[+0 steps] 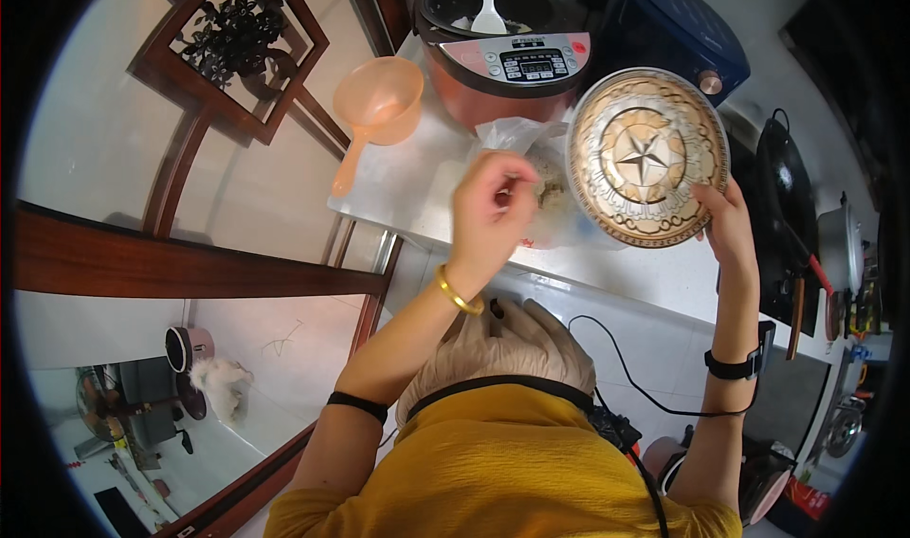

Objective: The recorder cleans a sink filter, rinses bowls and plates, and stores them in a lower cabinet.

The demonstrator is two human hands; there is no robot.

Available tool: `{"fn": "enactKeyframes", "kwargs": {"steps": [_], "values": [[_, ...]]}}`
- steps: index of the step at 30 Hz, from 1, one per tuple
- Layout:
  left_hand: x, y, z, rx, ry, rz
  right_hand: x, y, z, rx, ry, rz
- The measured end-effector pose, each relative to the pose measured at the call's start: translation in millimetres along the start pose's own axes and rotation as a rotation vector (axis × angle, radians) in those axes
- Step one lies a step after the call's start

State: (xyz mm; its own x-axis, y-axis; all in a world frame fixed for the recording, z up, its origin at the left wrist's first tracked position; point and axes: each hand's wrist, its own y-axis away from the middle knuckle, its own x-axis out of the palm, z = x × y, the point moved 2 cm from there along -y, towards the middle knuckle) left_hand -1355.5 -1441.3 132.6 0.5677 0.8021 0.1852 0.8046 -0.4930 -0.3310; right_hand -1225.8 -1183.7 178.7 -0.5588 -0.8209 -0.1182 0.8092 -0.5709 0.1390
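Note:
My right hand (721,214) grips the lower right rim of a round, gold-and-white patterned dish or lid (643,157), thumb on its face. A star stands at the centre of the pattern. Curled and blurred by motion, my left hand (494,200) is above the counter; whether anything small is in its fingers cannot be made out. Below and beside it lies a translucent plastic bag (522,136), partly hidden by the hand and the dish. Behind the bag stands an uncovered pink rice cooker (469,97), with a white rice paddle (488,12) resting in its pot.
An orange plastic ladle (377,104) sits on the white counter (405,211) at left. Behind the dish stands a dark blue appliance (675,33). A black wok (785,161) and a lidded pot (839,243) are at right. A wood-framed glass partition (199,271) borders the left side.

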Motion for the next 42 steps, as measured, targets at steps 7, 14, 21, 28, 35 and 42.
{"fn": "enactKeyframes", "kwargs": {"steps": [7, 14, 21, 28, 35, 42], "values": [[-29.9, 7.1, -7.4, 0.309, -0.527, -0.34, -50.7, 40.7, -46.2, 0.09, -0.321, -0.328], [28.2, 3.1, 4.2, 0.097, -0.794, 0.223, -93.7, 80.6, -127.2, 0.228, -0.588, -0.608], [34.5, -9.1, 6.7, 0.306, -0.901, -0.113, -114.9, 84.3, -199.2, 0.334, -0.733, -0.745], [-30.9, -46.1, 18.7, 0.022, -0.405, -0.53, -105.8, 64.3, -209.5, 0.371, -0.773, -0.853], [-60.6, -115.1, 58.4, -0.002, -0.419, -0.494, -90.1, 51.4, -226.8, 0.366, -0.713, -0.955], [-92.5, -186.4, 62.9, 0.056, -0.494, -0.5, -107.1, 60.2, -247.5, 0.411, -0.499, -0.956]]}}
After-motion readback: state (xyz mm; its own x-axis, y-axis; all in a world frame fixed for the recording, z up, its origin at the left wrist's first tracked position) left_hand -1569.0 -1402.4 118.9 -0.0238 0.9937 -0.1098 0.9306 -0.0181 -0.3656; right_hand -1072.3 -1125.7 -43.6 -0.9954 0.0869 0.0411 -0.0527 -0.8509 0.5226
